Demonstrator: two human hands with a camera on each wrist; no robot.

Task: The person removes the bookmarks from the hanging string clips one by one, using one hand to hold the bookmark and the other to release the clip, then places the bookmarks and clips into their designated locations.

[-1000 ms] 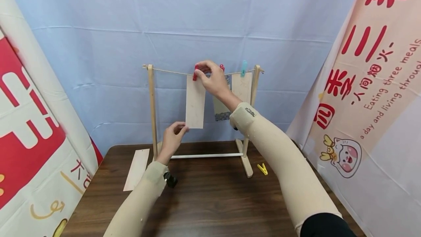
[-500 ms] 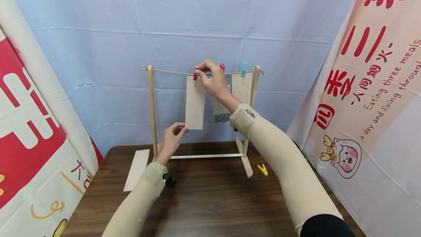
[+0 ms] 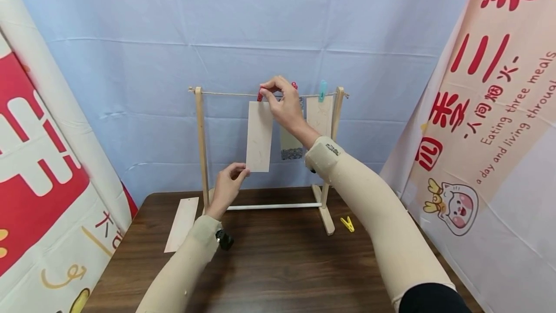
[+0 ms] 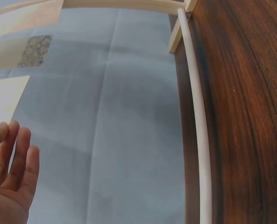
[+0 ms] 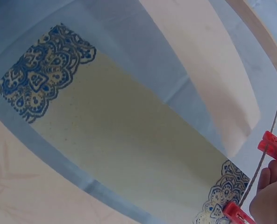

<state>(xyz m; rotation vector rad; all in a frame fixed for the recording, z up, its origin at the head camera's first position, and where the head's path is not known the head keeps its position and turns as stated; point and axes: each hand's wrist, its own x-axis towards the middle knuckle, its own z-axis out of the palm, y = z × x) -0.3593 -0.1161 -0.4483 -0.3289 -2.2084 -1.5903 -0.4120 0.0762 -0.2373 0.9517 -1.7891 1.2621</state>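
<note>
My left hand (image 3: 227, 187) pinches the lower left corner of a plain pale card (image 3: 259, 136), which stands upright below the string (image 3: 230, 93). Up at the string, my right hand (image 3: 285, 110) pinches a red clothespin (image 3: 260, 93) between thumb and fingers. The right wrist view shows this clothespin (image 5: 272, 147) at the string, with the plain card's (image 5: 208, 70) top edge slightly apart from it. Behind the right hand hangs a card with blue lace-patterned ends (image 5: 119, 121), under another red clothespin (image 5: 237, 213). A teal clothespin (image 3: 322, 91) holds a third card (image 3: 320, 117) at the right.
The string spans two wooden posts (image 3: 201, 144) joined low down by a white rod (image 3: 273, 206). On the brown table (image 3: 278, 264) lie another pale card (image 3: 182, 223) at the left and a yellow clothespin (image 3: 347, 224) at the right. Blue cloth (image 3: 260, 23) hangs behind.
The red clothespin, earlier over the plain card's top edge, now sits above it. The card has shifted slightly right and down. Both hands keep their pinch.
</note>
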